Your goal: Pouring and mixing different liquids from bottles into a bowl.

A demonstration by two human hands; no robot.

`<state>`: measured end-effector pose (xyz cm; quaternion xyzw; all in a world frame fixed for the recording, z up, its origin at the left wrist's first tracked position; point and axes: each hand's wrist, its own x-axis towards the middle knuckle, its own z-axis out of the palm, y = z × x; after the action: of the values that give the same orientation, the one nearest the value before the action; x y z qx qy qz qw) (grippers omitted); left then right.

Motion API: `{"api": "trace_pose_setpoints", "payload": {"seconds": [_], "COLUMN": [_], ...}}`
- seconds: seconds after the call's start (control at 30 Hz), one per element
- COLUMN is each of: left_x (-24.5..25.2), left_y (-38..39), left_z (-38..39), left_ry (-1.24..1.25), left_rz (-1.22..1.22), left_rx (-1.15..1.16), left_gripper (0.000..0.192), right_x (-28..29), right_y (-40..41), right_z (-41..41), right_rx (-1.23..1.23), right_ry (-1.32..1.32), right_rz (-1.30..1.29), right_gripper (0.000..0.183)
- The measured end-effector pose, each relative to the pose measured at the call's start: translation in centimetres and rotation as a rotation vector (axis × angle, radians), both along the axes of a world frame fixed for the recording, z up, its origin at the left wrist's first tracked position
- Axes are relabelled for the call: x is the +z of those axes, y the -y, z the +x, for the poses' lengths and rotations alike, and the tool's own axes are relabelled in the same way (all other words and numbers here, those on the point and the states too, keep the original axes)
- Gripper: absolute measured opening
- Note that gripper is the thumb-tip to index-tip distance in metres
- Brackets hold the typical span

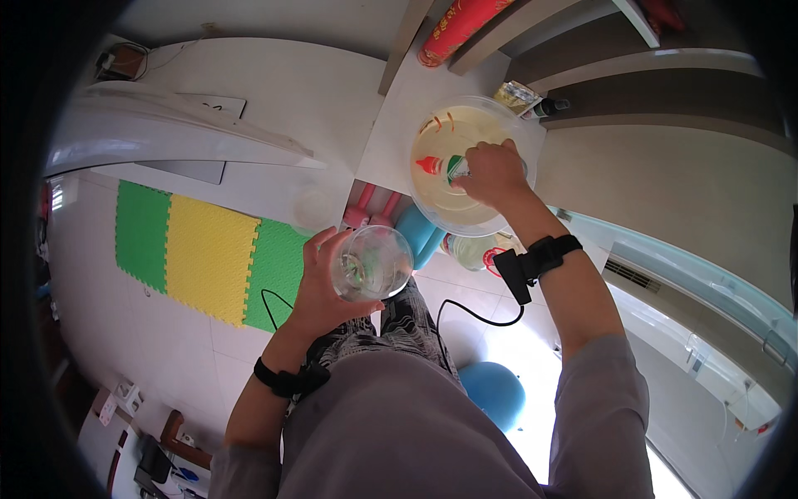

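My left hand (318, 293) is wrapped around a clear, round plastic container (372, 263), holding it in front of my legs. My right hand (497, 171) grips a small bottle (458, 169) with a green and white label and a pointed red cap. The bottle lies sideways over a round translucent tub (430, 215), its cap pointing left. Pale yellowish water (455, 199) seems to fill the tub; whether the bottle touches it, I cannot tell. Thin orange shapes (444, 121), possibly small fish, show near the tub's far side.
The tub stands on a white desktop (389, 137), near a red cylinder (458, 31) and a small dark bottle (552, 107). Below are pink dumbbells (357, 215), a large clear bottle (471, 251) and a blue ball (494, 396). Foam mats (212, 256) cover the floor left.
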<state>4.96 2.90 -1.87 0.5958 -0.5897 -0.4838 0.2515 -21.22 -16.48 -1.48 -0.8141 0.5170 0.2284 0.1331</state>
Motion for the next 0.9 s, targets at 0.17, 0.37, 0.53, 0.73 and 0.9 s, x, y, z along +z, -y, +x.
{"api": "trace_pose_setpoints", "payload": {"seconds": [0.17,0.37,0.53,0.73,0.9], "left_x": [-0.06,-0.03,0.04,-0.06,-0.10], "left_y": [-0.09,0.01,0.04,-0.02,0.02], "left_z": [0.03,-0.06,-0.18,-0.10,-0.10], "left_ry": [-0.014,0.012,-0.005,-0.002,0.009], "left_rz": [0.003,-0.019,-0.001,-0.008,-0.033], "left_rx": [0.011,-0.010,0.001,0.001,-0.003], "left_gripper": [0.108,0.108,0.108,0.108,0.107], "right_x": [0.33,0.28,0.22,0.36,0.43], "right_y": [0.14,0.12,0.17,0.28,0.26], "right_z": [-0.27,-0.41,-0.46,-0.41,-0.80], "right_rx": [-0.011,-0.030,-0.015,0.009,0.017], "right_ry": [-0.050,-0.039,-0.029,-0.040,-0.033], "right_rz": [0.002,-0.006,-0.038,-0.026,-0.012], "right_gripper": [0.040,0.040,0.040,0.039,0.038]}}
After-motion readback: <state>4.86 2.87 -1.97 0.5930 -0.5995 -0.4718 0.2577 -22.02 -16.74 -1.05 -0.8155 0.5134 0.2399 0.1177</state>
